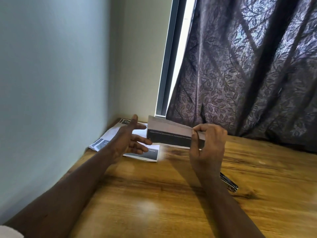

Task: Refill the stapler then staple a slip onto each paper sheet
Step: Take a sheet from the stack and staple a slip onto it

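Observation:
My right hand [208, 143] pinches the right end of a paper sheet [169, 133], held above the wooden table; the sheet is white on top with a dark printed band below. My left hand [132, 140] is open, fingers spread, just left of the sheet's free end, and I cannot tell whether it touches it. Under the left hand lie several more printed sheets [147, 154] in a loose pile near the wall corner. A metal stapler [229, 183] rests on the table to the right of my right forearm, partly hidden by it.
The wooden table [154, 203] meets a pale wall [51, 83] on the left. A dark patterned curtain [248, 74] hangs behind the table on the right, beside a window frame [169, 66].

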